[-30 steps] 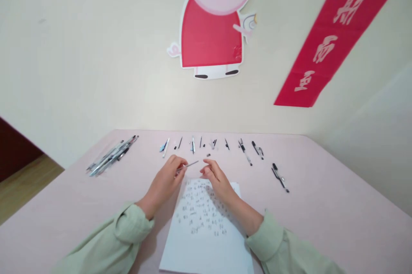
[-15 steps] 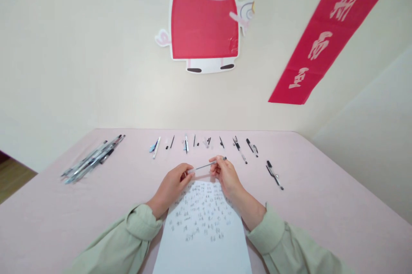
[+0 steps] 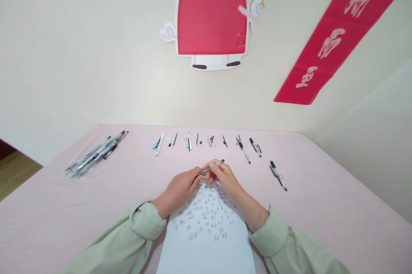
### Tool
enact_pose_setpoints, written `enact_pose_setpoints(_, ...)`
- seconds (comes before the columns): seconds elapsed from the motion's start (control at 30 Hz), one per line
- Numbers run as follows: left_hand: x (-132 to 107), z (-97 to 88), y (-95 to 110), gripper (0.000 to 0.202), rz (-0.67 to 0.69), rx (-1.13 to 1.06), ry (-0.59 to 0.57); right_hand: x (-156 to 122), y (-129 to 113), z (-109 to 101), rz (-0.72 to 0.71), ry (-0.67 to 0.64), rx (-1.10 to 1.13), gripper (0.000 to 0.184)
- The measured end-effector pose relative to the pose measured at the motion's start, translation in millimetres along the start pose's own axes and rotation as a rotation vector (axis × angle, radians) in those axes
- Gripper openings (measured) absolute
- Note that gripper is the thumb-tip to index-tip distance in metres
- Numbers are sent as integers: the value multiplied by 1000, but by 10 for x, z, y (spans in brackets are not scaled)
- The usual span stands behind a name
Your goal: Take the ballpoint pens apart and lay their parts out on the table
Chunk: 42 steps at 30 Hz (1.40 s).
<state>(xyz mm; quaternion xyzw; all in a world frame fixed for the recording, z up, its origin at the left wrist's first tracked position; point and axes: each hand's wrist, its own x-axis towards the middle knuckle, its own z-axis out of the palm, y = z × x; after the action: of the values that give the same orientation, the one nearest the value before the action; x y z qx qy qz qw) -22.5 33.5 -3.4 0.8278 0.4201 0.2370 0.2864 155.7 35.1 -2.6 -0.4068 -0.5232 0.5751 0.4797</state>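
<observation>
Pink table (image 3: 322, 222), white scribbled paper (image 3: 206, 244), pale-green sleeves (image 3: 141, 226).

Long sleeves (image 3: 128, 239) — pale green, cuffed

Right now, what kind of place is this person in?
Probably a home room or a children's classroom: a cartoon pig cut-out and a red banner with white characters hang on the wall, above a pink table with pen parts and a written sheet.

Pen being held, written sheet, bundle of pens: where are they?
pen (image 3: 204, 172), head view, grey barrel stretch.
written sheet (image 3: 206, 257), head view, blank lower part.
bundle of pens (image 3: 96, 153), head view, middle of the pile.
</observation>
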Motion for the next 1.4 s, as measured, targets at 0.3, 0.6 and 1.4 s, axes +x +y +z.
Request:
enact_pose_setpoints(0.3, -24, -3, 14, 33, -63, 79, -21, -7, 33, 1, 1, -1, 14, 38)
enact_pose_setpoints(0.6, -5, -86, 95, 33, -45, -22, -12, -8, 49, 22, -1, -7, 79, 37)
enact_pose_setpoints(1.4, 66, -116, 75, 29, -272, -735, 480, -41, -122, -18, 149, -60, 295, 24)
